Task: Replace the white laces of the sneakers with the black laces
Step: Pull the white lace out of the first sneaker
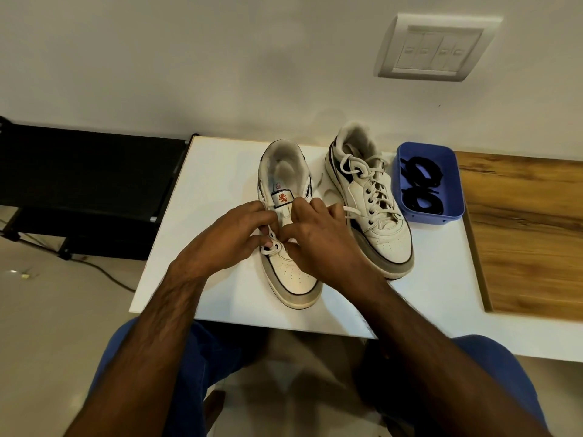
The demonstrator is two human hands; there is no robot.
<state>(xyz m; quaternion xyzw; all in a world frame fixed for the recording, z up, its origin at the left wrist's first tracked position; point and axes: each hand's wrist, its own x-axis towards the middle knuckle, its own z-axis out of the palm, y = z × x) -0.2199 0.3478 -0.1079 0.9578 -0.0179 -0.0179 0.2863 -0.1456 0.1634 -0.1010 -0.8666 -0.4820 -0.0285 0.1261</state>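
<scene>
The job is only just begun. Both hands are on the near sneaker (288, 247), which sits on the white tabletop (205, 216). The left hand (227, 238) and the right hand (321, 244) have bent fingers (303, 206) that pinch the white lace (273, 247) low on the shoe; some of it looks pulled out near the top. The other sneaker (369, 200) has all its white lace in. The black laces (419, 184) lie rolled up in the blue tray (448, 159), just beside that shoe, not used yet.
</scene>
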